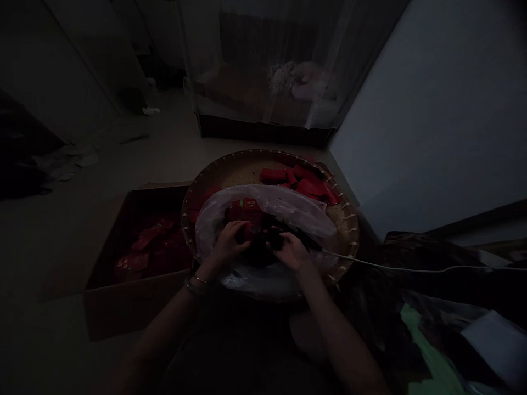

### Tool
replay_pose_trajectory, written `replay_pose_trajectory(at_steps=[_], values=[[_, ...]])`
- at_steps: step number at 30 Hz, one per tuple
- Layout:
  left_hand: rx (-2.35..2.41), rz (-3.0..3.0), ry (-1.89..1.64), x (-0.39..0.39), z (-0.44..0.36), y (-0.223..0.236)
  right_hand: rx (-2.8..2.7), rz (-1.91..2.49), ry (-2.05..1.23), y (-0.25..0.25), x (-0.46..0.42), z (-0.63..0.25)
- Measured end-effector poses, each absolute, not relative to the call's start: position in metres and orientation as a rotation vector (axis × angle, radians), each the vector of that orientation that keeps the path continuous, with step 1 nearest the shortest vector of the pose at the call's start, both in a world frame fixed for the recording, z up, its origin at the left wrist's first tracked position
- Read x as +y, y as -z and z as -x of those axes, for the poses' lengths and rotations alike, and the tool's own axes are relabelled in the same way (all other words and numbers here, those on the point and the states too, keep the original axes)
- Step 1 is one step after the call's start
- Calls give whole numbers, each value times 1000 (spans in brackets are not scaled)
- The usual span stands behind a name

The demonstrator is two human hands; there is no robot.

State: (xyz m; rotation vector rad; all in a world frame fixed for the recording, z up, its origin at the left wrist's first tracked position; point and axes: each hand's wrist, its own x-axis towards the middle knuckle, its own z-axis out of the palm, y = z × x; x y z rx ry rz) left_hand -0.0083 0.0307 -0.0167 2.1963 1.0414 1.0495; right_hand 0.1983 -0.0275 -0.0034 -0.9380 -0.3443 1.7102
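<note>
A round woven bamboo tray (351,219) stands in front of me, with a clear plastic bag (298,211) spread open over it. Inside the bag's opening lies a bundle of red packets (247,207) with gold print. My left hand (233,241) curls its fingers and thumb around a small red piece (246,233), perhaps a packet. Close by, my right hand (292,250) has bent fingers at a dark spot; what they hold is too dark to make out. Beside its fingers lies a long black object (307,237) with a white cable (382,267) leading right.
More red packets (307,181) lie at the tray's far right. A cardboard box (135,307) holding red packets stands at the left. Beyond the tray is a netted bed (263,120); a pale wall (432,120) rises on the right. Cloth and bags (424,340) lie lower right.
</note>
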Motion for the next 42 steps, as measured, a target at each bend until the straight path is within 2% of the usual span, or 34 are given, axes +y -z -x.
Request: replay_pose_trajectory(at_steps=[4,18,27,34,42], values=[[1004,-2219,-1056,32,9,19,-267,902,-1771,-3,-26,-198],[1022,-2278,-957,28,7,20,-232,883,-1636,-12,-17,-197],[1070,-2273,-935,20,-9,22,-169,793,-1414,-36,-9,-187],[1115,-2219,-937,15,-17,21,-302,793,-1210,-39,-5,-163],[1089,-2154,-971,17,-16,19,-560,935,-1139,-40,-12,-156]])
